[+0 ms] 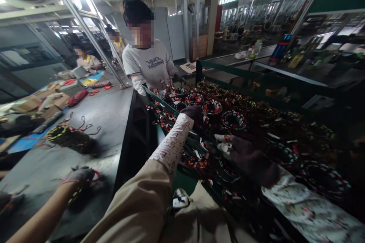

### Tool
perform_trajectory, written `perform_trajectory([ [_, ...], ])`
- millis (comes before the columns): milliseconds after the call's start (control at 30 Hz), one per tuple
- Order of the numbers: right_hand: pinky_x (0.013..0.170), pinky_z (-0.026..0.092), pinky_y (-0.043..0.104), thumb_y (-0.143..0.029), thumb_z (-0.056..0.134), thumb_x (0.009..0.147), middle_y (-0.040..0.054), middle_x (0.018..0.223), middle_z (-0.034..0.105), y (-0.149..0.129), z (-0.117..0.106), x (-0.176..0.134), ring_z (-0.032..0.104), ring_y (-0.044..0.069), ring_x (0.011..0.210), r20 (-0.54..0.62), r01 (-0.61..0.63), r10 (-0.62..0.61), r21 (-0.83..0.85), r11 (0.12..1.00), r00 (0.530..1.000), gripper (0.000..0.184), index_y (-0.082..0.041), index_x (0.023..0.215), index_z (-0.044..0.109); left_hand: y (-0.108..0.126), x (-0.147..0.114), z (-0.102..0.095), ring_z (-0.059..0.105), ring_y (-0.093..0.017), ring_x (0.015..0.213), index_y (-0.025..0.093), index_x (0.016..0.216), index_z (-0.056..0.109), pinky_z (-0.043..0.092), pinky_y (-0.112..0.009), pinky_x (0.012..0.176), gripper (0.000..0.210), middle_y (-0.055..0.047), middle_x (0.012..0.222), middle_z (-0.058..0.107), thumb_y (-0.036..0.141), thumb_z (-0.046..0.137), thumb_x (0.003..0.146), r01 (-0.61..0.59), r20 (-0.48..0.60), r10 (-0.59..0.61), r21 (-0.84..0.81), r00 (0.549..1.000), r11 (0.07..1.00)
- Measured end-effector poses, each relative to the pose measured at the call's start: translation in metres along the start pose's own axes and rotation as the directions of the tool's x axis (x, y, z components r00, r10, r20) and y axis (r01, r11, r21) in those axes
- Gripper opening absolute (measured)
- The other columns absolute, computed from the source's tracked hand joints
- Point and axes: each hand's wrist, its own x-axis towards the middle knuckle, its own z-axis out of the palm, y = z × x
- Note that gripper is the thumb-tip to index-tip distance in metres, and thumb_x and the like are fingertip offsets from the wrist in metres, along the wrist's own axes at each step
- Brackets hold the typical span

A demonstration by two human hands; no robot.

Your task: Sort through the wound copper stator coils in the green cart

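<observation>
A green cart in front of me is filled with several wound stator coils with red and coloured wires. My left hand, in a dark glove with a speckled white sleeve cover, reaches down onto the coils near the cart's left rim; its fingers are curled among them and their grip is hidden. My right hand, also dark-gloved, lies lower over the coils. Its fingertips pinch a crumpled white paper tag.
A person in a white T-shirt stands at the cart's far end, hands in the coils. Left is a grey worktable with a coil; a co-worker's gloved hand rests on another. More people sit beyond.
</observation>
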Motion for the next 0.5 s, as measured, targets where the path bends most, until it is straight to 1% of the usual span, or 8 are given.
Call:
perform_trajectory([
  [100,0.140,0.059,0.061,-0.051,0.079,0.111,0.0060,0.155,0.084,-0.003,0.000,-0.001,0.078,0.035,0.151,0.017,-0.048,0.047,0.008,0.999,0.999,0.043,-0.032,0.149,0.088,0.000,-0.001,0.001,0.082,-0.027,0.139,0.029,0.147,0.086,0.064,-0.034,0.119,0.041,-0.010,0.153,0.087,0.047,0.066,0.115,0.003,-0.011,-0.003,-0.012,1.000,1.000],
  [233,0.130,0.068,0.059,-0.051,0.082,0.106,0.0091,0.146,0.088,-0.019,0.003,-0.003,0.085,0.036,0.137,0.025,-0.090,0.089,0.029,0.996,0.996,0.045,-0.028,0.144,0.089,-0.001,-0.001,0.001,0.082,-0.028,0.138,0.028,0.146,0.087,0.063,-0.033,0.119,0.042,-0.010,0.148,0.088,0.047,0.064,0.116,-0.008,-0.022,0.008,0.002,1.000,1.000],
  [300,0.131,0.067,0.058,-0.051,0.079,0.108,0.0124,0.150,0.085,-0.029,0.002,-0.003,0.082,0.037,0.142,-0.139,0.021,-0.026,-0.038,0.999,0.990,0.048,-0.025,0.148,0.087,-0.002,0.001,0.002,0.083,-0.027,0.136,0.029,0.149,0.086,0.063,-0.034,0.118,0.043,-0.010,0.147,0.089,0.046,0.063,0.116,-0.003,-0.027,0.003,0.006,1.000,1.000],
  [333,0.135,0.064,0.058,-0.052,0.076,0.112,0.0144,0.156,0.082,-0.033,0.000,-0.003,0.079,0.038,0.148,-0.262,0.094,-0.121,-0.112,0.989,0.958,0.051,-0.024,0.153,0.084,-0.003,0.003,0.003,0.083,-0.028,0.136,0.029,0.151,0.085,0.063,-0.035,0.118,0.044,-0.010,0.148,0.088,0.046,0.064,0.116,-0.002,-0.029,0.003,0.008,1.000,1.000],
  [400,0.144,0.053,0.060,-0.050,0.067,0.118,0.0176,0.173,0.070,-0.034,-0.006,-0.001,0.066,0.038,0.165,-0.478,0.157,-0.288,-0.296,0.942,0.830,0.057,-0.022,0.167,0.075,-0.005,0.006,0.004,0.082,-0.030,0.136,0.026,0.151,0.085,0.064,-0.035,0.114,0.046,-0.012,0.149,0.087,0.047,0.067,0.114,-0.008,-0.026,0.008,0.014,1.000,1.000],
  [433,0.148,0.048,0.061,-0.048,0.065,0.119,0.0184,0.180,0.064,-0.031,-0.008,0.000,0.059,0.038,0.172,-0.520,0.137,-0.327,-0.370,0.919,0.789,0.059,-0.022,0.172,0.071,-0.006,0.008,0.005,0.082,-0.030,0.135,0.025,0.151,0.085,0.064,-0.035,0.112,0.047,-0.012,0.149,0.087,0.048,0.068,0.114,-0.017,-0.025,0.017,0.016,1.000,1.000],
  [467,0.150,0.043,0.064,-0.046,0.065,0.119,0.0188,0.182,0.061,-0.026,-0.011,0.001,0.054,0.039,0.175,-0.506,0.111,-0.337,-0.425,0.899,0.794,0.060,-0.022,0.173,0.070,-0.007,0.009,0.006,0.083,-0.031,0.134,0.024,0.150,0.085,0.064,-0.034,0.110,0.047,-0.012,0.149,0.087,0.049,0.068,0.114,-0.025,-0.027,0.025,0.015,0.999,1.000],
  [500,0.151,0.042,0.065,-0.045,0.068,0.117,0.0189,0.181,0.063,-0.019,-0.012,0.002,0.054,0.039,0.175,-0.443,0.094,-0.318,-0.457,0.885,0.838,0.059,-0.022,0.171,0.072,-0.008,0.011,0.007,0.083,-0.031,0.132,0.024,0.149,0.086,0.064,-0.033,0.107,0.048,-0.012,0.148,0.088,0.050,0.066,0.114,-0.028,-0.031,0.029,0.020,0.999,0.999],
])
